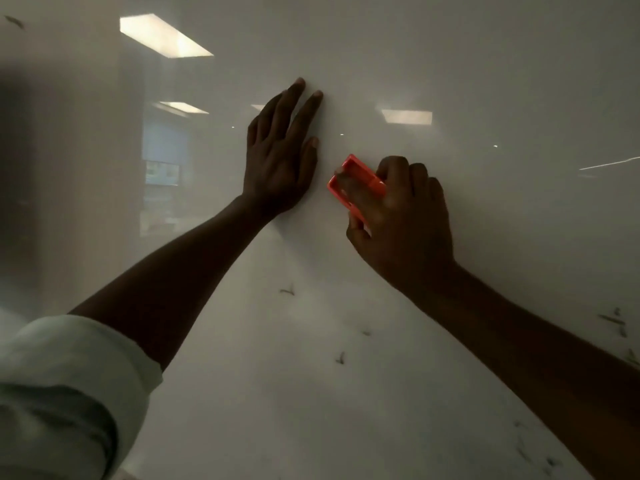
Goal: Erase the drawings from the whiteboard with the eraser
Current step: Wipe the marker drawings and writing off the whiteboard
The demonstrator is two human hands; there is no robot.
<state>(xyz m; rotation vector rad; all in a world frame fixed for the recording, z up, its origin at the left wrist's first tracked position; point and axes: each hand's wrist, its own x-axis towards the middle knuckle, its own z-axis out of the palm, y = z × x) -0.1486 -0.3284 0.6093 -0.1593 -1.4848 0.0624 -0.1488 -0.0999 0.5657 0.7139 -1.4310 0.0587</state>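
Observation:
A glossy whiteboard (450, 64) fills the whole view. My right hand (405, 220) grips an orange eraser (349, 180) and presses it against the board near the centre. My left hand (280, 157) lies flat on the board just left of the eraser, fingers spread and pointing up. Small dark marker smudges (287, 291) remain below the hands, and further dark marker flecks (614, 322) sit at the lower right. The board around the eraser looks white, with no marks.
Ceiling lights (162, 36) and a room interior reflect in the board's left half. One dark speck (14, 21) sits at the top left corner. My rolled light sleeve (65, 382) covers the lower left.

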